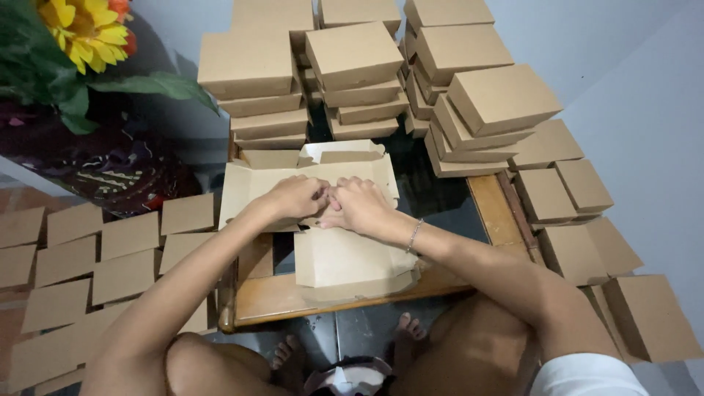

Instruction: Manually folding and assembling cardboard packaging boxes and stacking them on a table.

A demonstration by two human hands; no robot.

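A flat brown cardboard box blank lies unfolded on a small wooden table with a dark glass top. My left hand and my right hand meet over its middle, fingers pinched on a fold or flap there. A thin bracelet sits on my right wrist. The blank's far flaps stand partly raised behind my hands.
Stacks of folded brown boxes fill the far end of the table. More boxes lie on the floor at right. Flat cardboard pieces cover the floor at left. A vase with a yellow flower stands far left.
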